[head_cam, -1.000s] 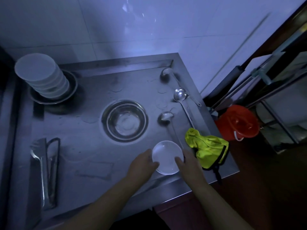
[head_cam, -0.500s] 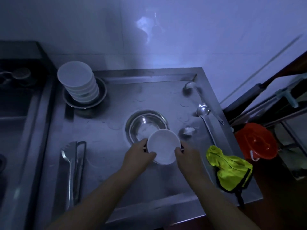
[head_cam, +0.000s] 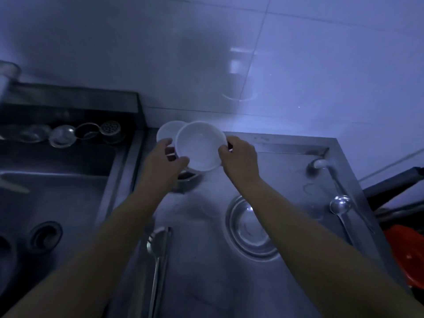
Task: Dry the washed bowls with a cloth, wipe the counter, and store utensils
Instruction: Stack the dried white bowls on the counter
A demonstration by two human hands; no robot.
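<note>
Head view: two hands, left [head_cam: 165, 159] and right [head_cam: 241, 157], grip one white bowl [head_cam: 199, 149].

Bare counter [head_cam: 206, 260] lies open between tongs [head_cam: 158, 260] and steel bowl [head_cam: 250, 230].

A kitchen wash-up area is shown, dimly lit. A stainless steel counter [head_cam: 286, 283] is set against a white tiled wall [head_cam: 298, 53], with a sink basin [head_cam: 57, 203] alongside. Ladles [head_cam: 339, 205], a steel bowl [head_cam: 250, 230] and what appear to be strainers [head_cam: 62, 135] are laid out.
</note>
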